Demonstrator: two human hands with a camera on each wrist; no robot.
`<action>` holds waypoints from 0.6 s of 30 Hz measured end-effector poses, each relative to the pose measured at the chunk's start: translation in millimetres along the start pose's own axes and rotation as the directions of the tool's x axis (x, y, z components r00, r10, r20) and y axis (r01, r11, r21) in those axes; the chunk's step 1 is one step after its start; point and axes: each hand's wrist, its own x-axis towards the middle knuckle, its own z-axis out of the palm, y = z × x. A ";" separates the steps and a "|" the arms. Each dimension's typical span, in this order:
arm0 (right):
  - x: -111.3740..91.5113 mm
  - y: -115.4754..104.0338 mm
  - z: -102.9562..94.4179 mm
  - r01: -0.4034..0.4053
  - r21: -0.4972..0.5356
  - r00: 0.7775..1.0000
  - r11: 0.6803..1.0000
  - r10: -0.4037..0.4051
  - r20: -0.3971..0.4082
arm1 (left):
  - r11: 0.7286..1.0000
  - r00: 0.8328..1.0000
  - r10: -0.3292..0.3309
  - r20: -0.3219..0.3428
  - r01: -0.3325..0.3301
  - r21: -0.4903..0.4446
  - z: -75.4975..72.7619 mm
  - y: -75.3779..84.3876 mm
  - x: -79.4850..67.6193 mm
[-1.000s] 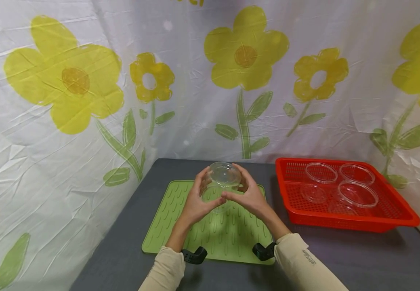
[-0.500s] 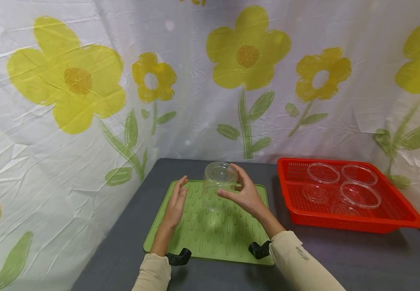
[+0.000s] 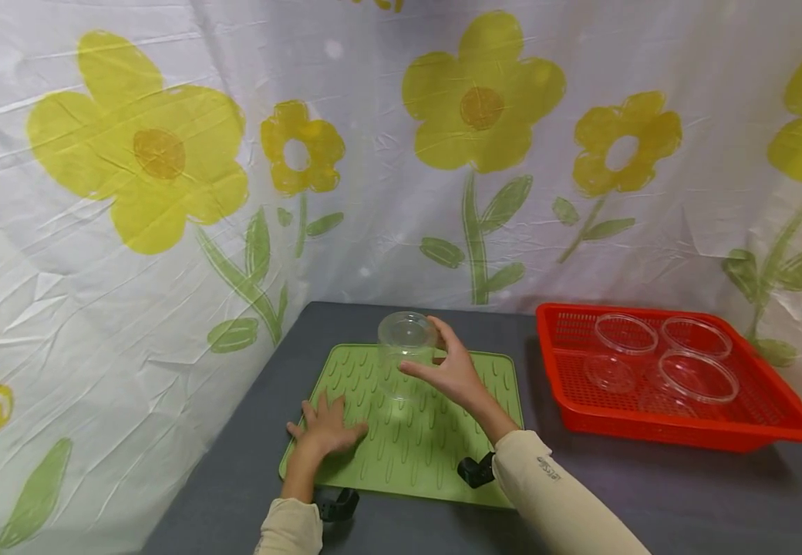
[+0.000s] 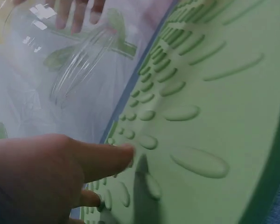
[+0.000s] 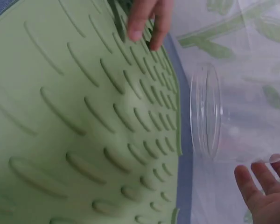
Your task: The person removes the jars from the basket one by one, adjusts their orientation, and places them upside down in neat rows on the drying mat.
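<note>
My right hand [image 3: 453, 374] grips a clear plastic jar [image 3: 404, 335] from its right side, thumb in front and fingers behind. The jar hangs above the green ridged mat [image 3: 418, 455], its ringed rim [image 5: 206, 112] facing down in the right wrist view. Fingers spread, my left hand [image 3: 325, 430] is low over the mat's left edge and holds nothing. The left wrist view has this hand [image 4: 60, 161] beside the mat's raised ridges, with the jar [image 4: 81, 65] farther off at the upper left.
To the right of the mat stands a red perforated basket [image 3: 692, 438] with three more clear jars inside, their round rims [image 3: 626, 333] upward. A dark grey tabletop [image 3: 234, 470] lies under everything. Behind it hangs a white curtain [image 3: 366, 231] printed with yellow flowers.
My left hand has let go of the jar and moved down and left to the mat with fingers spread. The right hand keeps its grip, and the jar has shifted slightly left.
</note>
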 end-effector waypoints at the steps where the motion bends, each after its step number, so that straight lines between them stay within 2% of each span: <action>1: 2.0 0.1 2.9 0.001 -0.008 1.000 1.000 -0.001 -0.003 | 1.000 1.000 -0.003 0.008 0.003 0.013 1.2 -0.6 -0.8; 7: 14.4 -0.9 23.6 -0.019 -0.045 0.999 0.999 0.018 -0.029 | 1.000 0.999 -0.012 0.040 0.011 0.027 4.0 -4.3 0.0; 12: 23.3 1.3 40.0 -0.044 -0.075 0.999 0.996 0.044 -0.013 | 1.000 0.997 -0.015 0.077 0.014 0.020 1.7 -5.2 -0.3; 18: 30.6 5.0 49.8 -0.064 -0.087 0.998 0.994 0.064 -0.006 | 1.000 0.995 -0.011 0.095 0.010 0.009 3.7 -6.7 0.7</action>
